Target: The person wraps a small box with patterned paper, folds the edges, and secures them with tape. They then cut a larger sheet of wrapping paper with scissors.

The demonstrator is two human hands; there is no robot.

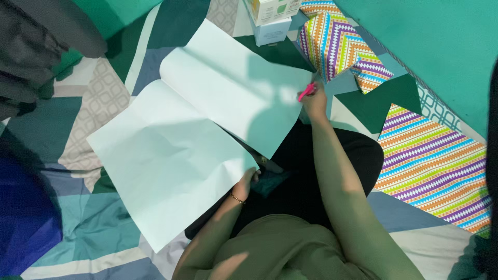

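Paper sheet [187, 135], pale, uncut so far: my left hand [245, 182] pinches its near edge; my right hand [313, 96] grips pink scissors [306, 92] at its far edge.

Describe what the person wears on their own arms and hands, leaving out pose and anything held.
Both arms are bare, with no sleeves reaching the forearms. The left hand has a thin gold-coloured bracelet at the wrist. The right hand shows no glove, watch or ring.

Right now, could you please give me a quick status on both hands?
Left hand grips pale sheet at near edge. Right hand holds pink-handled tool at far edge. Patterned wrapping paper alongside.
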